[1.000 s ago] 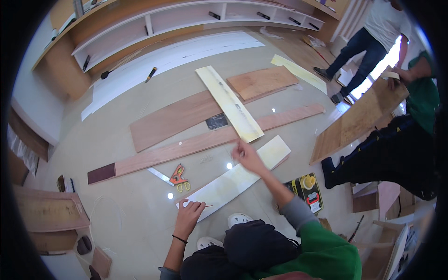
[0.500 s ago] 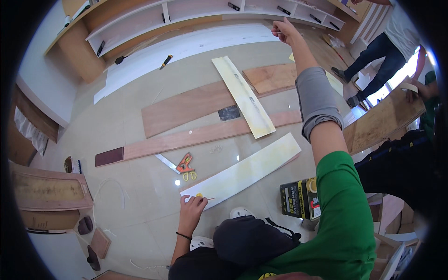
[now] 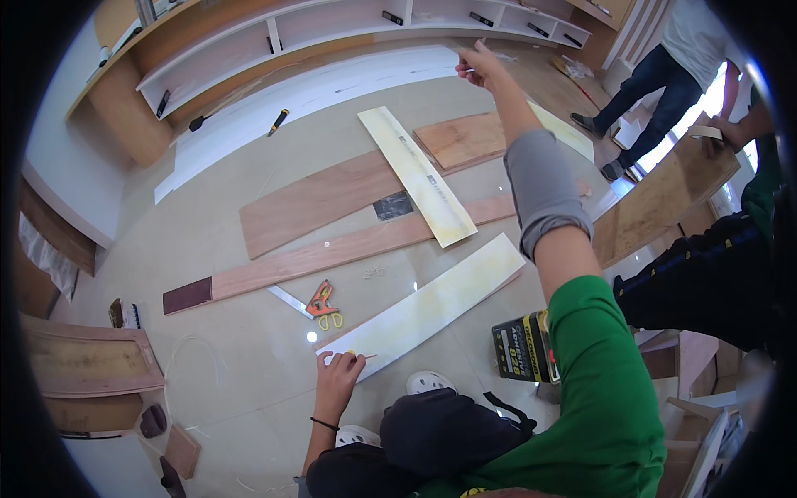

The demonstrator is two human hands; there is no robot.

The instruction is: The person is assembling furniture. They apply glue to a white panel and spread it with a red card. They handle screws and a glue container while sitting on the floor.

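Observation:
My left hand (image 3: pixel 335 383) is at the near-left end of a long white laminate strip (image 3: pixel 423 300) with yellowish smears, lying on the floor. Its fingers are bent, and a thin reddish stick (image 3: pixel 369 357) juts out from them; a small yellow spot shows beside the fingertips. My right arm reaches far forward, holding the right hand (image 3: pixel 483 66) up in the air near the far end of a large white sheet (image 3: pixel 332 79). Those fingers are curled together, and what is between them is too small to make out.
A pale strip (image 3: pixel 415 174) crosses brown wooden boards (image 3: pixel 320 203). Nearby lie an orange-handled square (image 3: pixel 319 300), yellow scissors (image 3: pixel 330 320) and a utility knife (image 3: pixel 278 122). An adhesive can (image 3: pixel 521 349) stands by my right arm. At right, a co-worker holds a curved board (image 3: pixel 668 199); another person (image 3: pixel 664 100) stands behind.
The whole view has shifted, so most things sit slightly further left in it. My left hand stays at the strip's end and my right arm stays stretched forward.

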